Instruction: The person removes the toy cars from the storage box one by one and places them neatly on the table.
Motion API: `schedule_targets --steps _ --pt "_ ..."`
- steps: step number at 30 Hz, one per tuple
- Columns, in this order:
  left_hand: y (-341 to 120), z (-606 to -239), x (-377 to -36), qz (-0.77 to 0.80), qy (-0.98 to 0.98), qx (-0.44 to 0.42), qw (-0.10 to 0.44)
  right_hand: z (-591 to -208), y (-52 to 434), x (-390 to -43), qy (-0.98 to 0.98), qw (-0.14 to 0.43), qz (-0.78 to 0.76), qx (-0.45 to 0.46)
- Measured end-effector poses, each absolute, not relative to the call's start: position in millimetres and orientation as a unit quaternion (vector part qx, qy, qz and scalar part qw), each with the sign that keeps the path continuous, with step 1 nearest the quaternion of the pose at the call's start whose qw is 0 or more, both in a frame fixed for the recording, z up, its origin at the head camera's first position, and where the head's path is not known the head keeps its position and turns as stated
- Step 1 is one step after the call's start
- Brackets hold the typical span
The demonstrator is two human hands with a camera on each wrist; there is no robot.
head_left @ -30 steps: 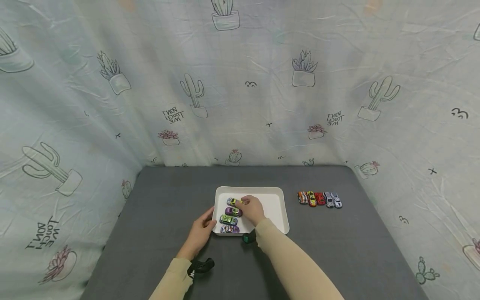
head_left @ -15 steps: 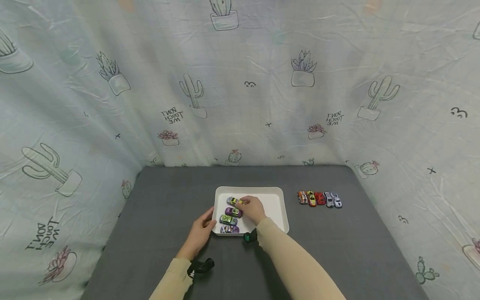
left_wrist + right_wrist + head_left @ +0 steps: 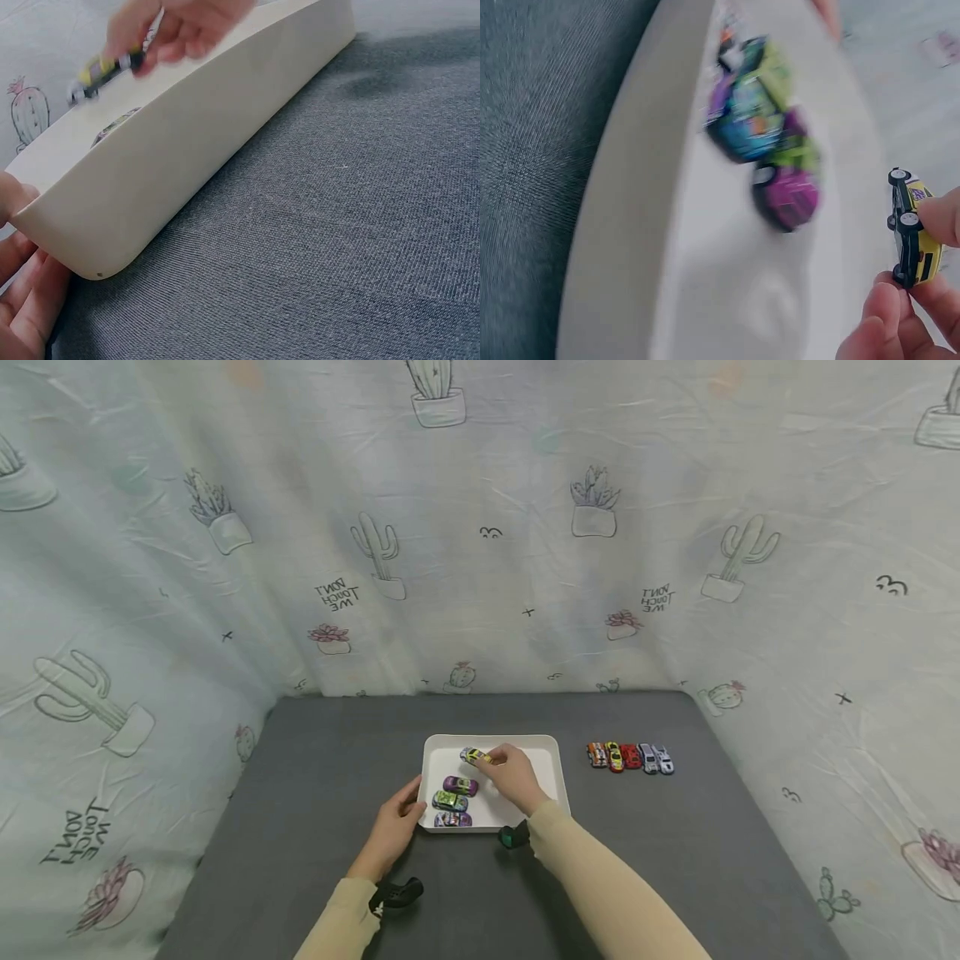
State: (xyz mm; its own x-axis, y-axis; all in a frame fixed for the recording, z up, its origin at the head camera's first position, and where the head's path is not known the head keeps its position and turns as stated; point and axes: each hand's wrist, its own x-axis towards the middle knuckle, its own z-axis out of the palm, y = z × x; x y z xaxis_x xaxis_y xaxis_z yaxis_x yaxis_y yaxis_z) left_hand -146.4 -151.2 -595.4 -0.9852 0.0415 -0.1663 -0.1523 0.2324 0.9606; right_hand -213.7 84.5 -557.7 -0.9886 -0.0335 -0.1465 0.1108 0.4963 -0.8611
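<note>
At the near left corner of the white tray, my left hand rests open against the rim, steadying it. Farther in, my right hand pinches the yellow car above the tray's far end; I judge a light, level grip keeps it clear of the three parked cars.

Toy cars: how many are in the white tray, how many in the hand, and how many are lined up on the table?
In the white tray: 3
In the right hand, the yellow car: 1
In the row on the table: 5
Total: 9 toy cars
</note>
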Motion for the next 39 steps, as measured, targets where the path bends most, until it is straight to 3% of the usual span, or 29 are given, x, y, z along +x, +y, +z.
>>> schedule_targets --steps 14,30,39 --pt "-156 -599 -149 0.613 0.785 -0.042 0.076 -525 151 -188 0.842 -0.023 -0.537 0.052" --pt "-153 -601 -149 0.609 0.788 -0.036 0.080 -553 215 -164 0.816 -0.102 -0.553 0.135" --pt "-152 -598 -148 0.607 0.789 -0.048 0.087 -582 243 -151 0.808 -0.102 -0.550 0.184"
